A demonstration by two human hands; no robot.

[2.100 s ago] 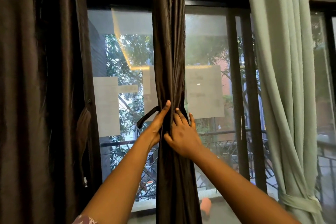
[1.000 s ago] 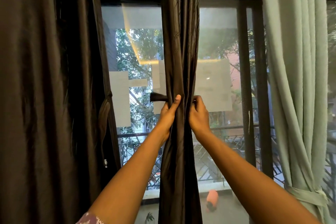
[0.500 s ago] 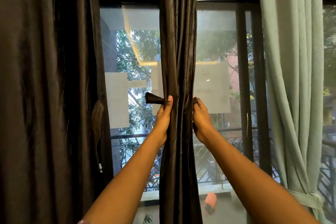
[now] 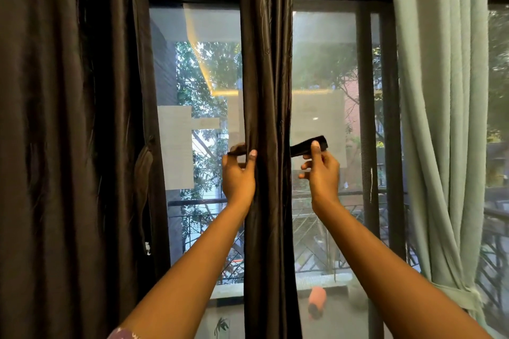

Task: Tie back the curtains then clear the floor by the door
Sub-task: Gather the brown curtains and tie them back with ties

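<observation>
Window point(image 4: 325, 63) behind; dark curtain point(image 4: 265, 91) gathered centre. Left hand point(image 4: 238, 173) and right hand point(image 4: 321, 170) each pinch a tie point(image 4: 308, 143) end beside it. Soft, slippery fabric; hold ends firmly.

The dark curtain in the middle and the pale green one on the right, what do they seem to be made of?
The dark brown curtain looks like a thin satin or polyester: it shines along its folds and creases finely. The pale green curtain looks like a thicker, matte woven cloth, perhaps cotton: no sheen, soft rounded folds. Neither can be told for certain.
</observation>
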